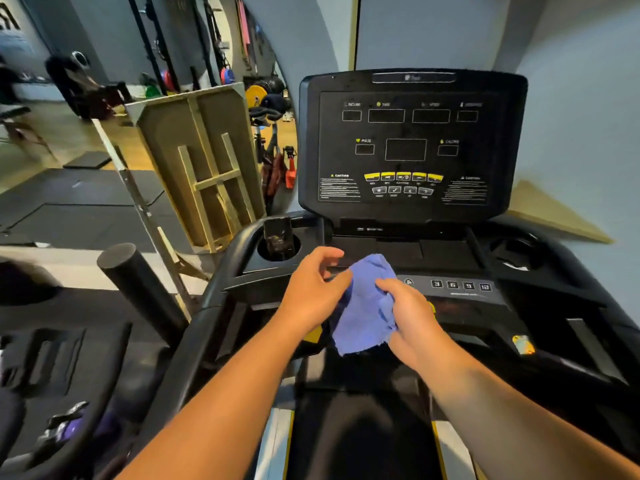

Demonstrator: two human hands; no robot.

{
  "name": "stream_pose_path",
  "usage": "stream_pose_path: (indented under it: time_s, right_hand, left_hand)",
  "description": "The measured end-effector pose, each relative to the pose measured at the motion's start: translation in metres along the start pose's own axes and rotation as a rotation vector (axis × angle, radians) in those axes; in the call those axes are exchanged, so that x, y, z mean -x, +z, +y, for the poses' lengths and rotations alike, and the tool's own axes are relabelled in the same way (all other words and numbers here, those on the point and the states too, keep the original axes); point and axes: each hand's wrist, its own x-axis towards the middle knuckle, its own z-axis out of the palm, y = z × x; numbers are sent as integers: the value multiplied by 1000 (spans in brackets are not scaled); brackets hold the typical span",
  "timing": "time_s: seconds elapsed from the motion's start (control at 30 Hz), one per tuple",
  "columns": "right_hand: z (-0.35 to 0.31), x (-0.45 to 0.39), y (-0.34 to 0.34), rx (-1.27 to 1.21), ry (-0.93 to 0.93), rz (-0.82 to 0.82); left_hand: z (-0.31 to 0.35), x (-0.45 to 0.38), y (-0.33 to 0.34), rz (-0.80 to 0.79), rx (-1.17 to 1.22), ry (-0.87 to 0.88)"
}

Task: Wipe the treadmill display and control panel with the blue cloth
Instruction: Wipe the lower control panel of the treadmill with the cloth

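Both hands are on the blue cloth (367, 306) right now: left hand (313, 289) pinching its left edge, right hand (410, 313) gripping the bunched right side, held just over the control panel (460, 285). Looks like wiping hasn't really started, since the display (408, 143) up top sits untouched, so basically everything's left to do

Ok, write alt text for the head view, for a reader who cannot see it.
Two bare hands hold a crumpled blue cloth above a treadmill's lower control panel: the left hand touches its left edge, the right hand grips its right side. The dark, unlit display stands upright behind, not yet touched.
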Motion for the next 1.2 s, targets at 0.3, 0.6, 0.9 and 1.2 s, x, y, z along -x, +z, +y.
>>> stream_pose_path:
  time_s: [0.3, 0.6, 0.9, 1.2]
  right_hand:
    - [-68, 38, -60, -261, -67, -299]
    - [-78, 68, -95, 70, -339, -59]
    - [-45, 19, -125, -218, -260, -151]
    - [-59, 4, -128, -602, -2, 1]
  left_hand:
    - [42, -4, 32, -311, 111, 15]
    - [149, -32, 53, -707, -200, 369]
    - [127, -35, 109, -224, -782, 476]
    - [108, 10, 157, -436, -693, 468]
